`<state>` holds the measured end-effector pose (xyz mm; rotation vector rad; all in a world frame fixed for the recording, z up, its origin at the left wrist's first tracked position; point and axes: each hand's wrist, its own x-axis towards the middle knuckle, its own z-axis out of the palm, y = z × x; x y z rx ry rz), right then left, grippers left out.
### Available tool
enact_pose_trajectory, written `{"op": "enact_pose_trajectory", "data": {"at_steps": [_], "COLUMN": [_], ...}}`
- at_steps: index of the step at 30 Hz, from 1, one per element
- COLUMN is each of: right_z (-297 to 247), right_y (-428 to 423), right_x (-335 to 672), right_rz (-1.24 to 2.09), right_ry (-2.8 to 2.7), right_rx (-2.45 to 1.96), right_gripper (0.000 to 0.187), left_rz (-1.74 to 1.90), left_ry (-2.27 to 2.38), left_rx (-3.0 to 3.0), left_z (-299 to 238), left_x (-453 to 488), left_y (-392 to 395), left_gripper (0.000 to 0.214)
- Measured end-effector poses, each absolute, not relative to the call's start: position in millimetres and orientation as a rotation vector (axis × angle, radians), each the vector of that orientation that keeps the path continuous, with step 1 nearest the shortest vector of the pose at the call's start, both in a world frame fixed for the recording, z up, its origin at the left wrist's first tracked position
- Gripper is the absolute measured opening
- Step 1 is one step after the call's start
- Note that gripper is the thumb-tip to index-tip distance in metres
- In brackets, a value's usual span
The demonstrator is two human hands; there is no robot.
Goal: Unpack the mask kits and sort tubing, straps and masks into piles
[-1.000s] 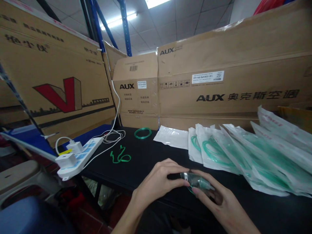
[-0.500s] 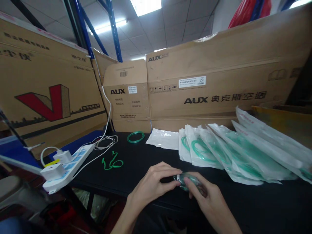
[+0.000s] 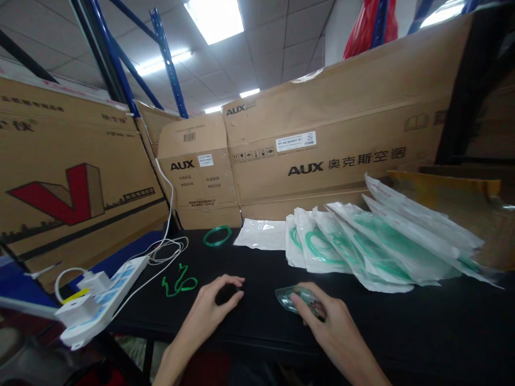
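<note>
My right hand [image 3: 324,308] grips a translucent greenish oxygen mask [image 3: 286,298], thumb on top, just above the black tabletop; the fingers cover much of it. To its left, my left hand [image 3: 219,303] is empty, its thumb and fingertips apart in a loose curve. A bright green strap [image 3: 179,284] lies in loose bends left of that hand. Farther back rests a coiled green tube [image 3: 217,236]. A flat white pouch [image 3: 260,234] lies behind my hands. Beside it, several clear-fronted pouches [image 3: 328,249] with green tubing inside lean in an overlapping row.
A white power strip [image 3: 116,300] with plugged-in adapters and a white cable [image 3: 171,249] occupies the table's left side. Cardboard panels [image 3: 281,187] wall the back and left. A yellowish box [image 3: 454,187] stands at the far right.
My left hand has let go of the mask and moved left, its fingers now apart. My right hand keeps the mask, and more of its clear edge shows. The camera view has shifted somewhat.
</note>
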<state>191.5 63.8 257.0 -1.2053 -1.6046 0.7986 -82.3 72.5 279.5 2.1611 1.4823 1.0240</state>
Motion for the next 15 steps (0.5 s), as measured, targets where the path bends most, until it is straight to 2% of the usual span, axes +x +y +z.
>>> {"op": "enact_pose_trajectory", "data": {"at_steps": [5, 9, 15], "right_z": [252.8, 253.1, 246.8], "right_y": [63.2, 61.5, 66.3], "right_x": [191.7, 192.9, 194.6], "right_rz": [0.864, 0.892, 0.881], "right_ry": [-1.621, -1.67, -1.728], "right_rx": [-1.193, -1.173, -1.05], "right_gripper": [0.037, 0.035, 0.037], "left_rz": [0.926, 0.981, 0.877], "left_ry": [1.623, 1.638, 1.309], "left_rx": [2.201, 2.243, 2.236], "left_z": [261.3, 263.4, 291.0], "left_x": [-131.2, -119.9, -38.2], "left_y": [68.4, 63.9, 62.3], "left_gripper": [0.017, 0.047, 0.035]}}
